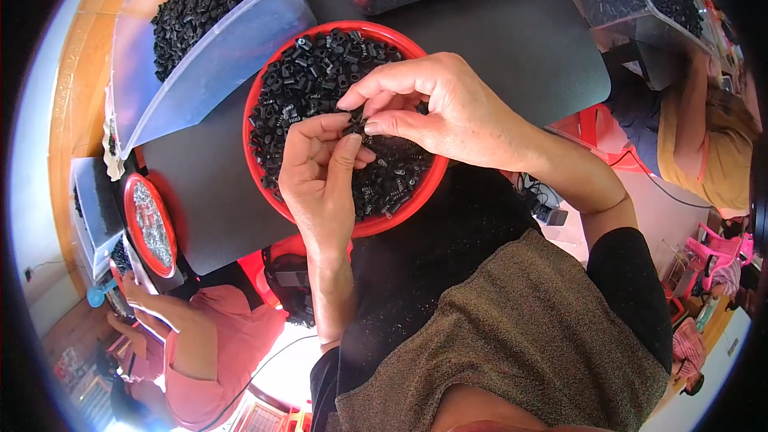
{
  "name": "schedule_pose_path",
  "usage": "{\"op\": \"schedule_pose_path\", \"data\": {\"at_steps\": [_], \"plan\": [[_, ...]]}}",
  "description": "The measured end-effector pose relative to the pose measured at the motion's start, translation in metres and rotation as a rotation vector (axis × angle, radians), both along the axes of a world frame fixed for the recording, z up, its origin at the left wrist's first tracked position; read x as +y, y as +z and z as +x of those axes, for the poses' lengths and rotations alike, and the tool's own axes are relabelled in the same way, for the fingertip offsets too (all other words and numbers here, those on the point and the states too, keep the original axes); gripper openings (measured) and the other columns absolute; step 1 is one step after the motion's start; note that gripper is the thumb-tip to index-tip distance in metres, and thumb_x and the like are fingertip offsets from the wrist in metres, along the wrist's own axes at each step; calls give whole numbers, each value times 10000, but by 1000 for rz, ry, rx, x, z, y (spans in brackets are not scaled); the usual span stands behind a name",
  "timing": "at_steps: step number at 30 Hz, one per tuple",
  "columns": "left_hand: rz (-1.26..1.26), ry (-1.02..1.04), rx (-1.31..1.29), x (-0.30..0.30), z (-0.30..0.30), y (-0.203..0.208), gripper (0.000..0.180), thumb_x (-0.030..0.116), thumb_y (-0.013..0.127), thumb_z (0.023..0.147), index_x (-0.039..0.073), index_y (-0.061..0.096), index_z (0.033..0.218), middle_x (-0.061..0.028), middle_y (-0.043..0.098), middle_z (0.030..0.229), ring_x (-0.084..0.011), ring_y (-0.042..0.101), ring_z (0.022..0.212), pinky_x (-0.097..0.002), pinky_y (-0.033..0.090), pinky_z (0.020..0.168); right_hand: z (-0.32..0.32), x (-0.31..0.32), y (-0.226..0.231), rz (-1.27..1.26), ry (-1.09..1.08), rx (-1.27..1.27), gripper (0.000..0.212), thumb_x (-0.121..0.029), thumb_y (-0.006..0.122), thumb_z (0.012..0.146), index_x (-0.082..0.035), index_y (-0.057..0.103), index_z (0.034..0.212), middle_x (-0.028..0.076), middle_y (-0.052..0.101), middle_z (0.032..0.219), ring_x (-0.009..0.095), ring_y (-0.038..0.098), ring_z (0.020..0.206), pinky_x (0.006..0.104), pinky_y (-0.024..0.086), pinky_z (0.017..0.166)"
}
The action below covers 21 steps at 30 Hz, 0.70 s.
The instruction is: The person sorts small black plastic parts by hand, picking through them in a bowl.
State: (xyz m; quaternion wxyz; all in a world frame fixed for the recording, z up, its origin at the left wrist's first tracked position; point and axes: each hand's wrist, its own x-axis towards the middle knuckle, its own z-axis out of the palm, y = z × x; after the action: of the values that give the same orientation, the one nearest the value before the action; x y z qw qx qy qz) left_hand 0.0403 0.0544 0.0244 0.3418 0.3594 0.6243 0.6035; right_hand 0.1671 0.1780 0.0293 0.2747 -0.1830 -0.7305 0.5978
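Holds a small dark part [357, 125] near the centre of the frame, above the red basin [352, 26] of black pieces [300, 72]. Pinches it, by all appearance, between nearly closed thumb and forefinger of the left hand [318, 176], from the lower left; meets it from the right with the right hand [464, 112], with thumb close beside it and forefinger parted slightly above. Cannot tell if gripped there too. Lies between both sets of fingertips, about equally near; too small for reading a long axis.

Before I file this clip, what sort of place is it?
Probably a workshop: a red basin holding small black parts, a clear bin heaped with dark pieces, and a person nearby.
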Motion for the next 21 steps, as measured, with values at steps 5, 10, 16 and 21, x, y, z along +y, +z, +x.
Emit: {"op": "schedule_pose_path", "data": {"at_steps": [5, 10, 16, 21], "plan": [[-18, -10, 7, -2, -1, -2, 142, -51, 570, 887, -19, 567, 1025, -53, 618, 845, -92, 611, 709, -200, 480, 633, 2, 6, 1, -48, 39, -71, 155, -39, 671, 804, 17, 677, 948, 117, 686, 739, 155, 676, 683, 269, 521, 630], [-38, 1, 16, 1, 2, 2, 127, -47, 567, 891, -24, 566, 1016, -60, 623, 850, -91, 606, 702, -202, 480, 631, 6, 9, 7, -70, 116, -196, 149, -96, 678, 825, 42, 684, 879, 122, 681, 704, 127, 658, 589, 256, 510, 550], [-74, -49, 9, -1, -2, -2, 108, -32, 572, 897, -21, 558, 1004, -66, 625, 842, -96, 603, 707, -207, 477, 631, 7, 8, 6, -265, 127, -187, 156, -96, 649, 848, 54, 680, 879, 102, 669, 687, 125, 636, 558, 240, 499, 530], [-41, -60, -2, 1, 0, -2, 94, -25, 578, 897, -15, 556, 988, -67, 625, 833, -97, 600, 701, -212, 476, 634, 8, 9, 8, -363, 175, -184, 158, -91, 616, 884, 55, 667, 917, 89, 660, 707, 114, 627, 570, 222, 488, 530]]}}
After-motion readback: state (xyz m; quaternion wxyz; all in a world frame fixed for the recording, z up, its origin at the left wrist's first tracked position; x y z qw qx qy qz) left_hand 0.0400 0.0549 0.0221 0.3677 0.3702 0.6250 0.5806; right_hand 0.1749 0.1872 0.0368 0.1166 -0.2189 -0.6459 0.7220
